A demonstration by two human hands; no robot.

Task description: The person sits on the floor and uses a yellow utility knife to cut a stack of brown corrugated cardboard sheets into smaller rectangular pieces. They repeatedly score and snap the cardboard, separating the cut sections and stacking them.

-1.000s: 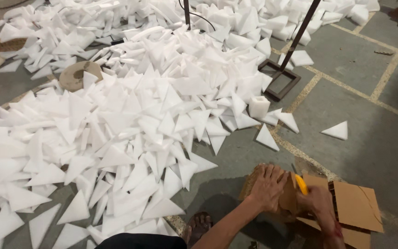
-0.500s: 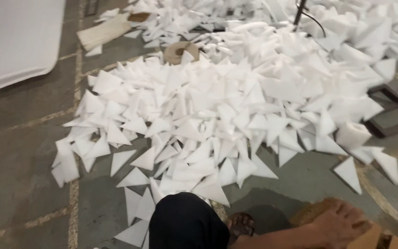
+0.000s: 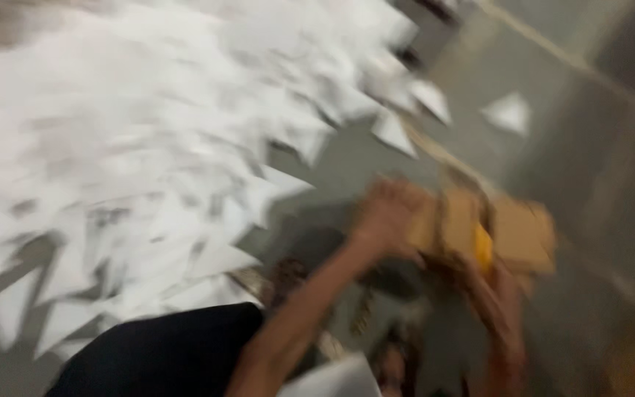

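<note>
The left hand (image 3: 391,213) rests on the cardboard (image 3: 523,235) on the floor, near the white triangles (image 3: 148,162). The right hand (image 3: 497,283) touches a yellow tool (image 3: 483,248). Blur hides both hands' finger positions.

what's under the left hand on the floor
The left hand presses on flattened brown cardboard lying on the grey floor. The picture is blurred; whatever lies beneath the cardboard is covered.
</note>
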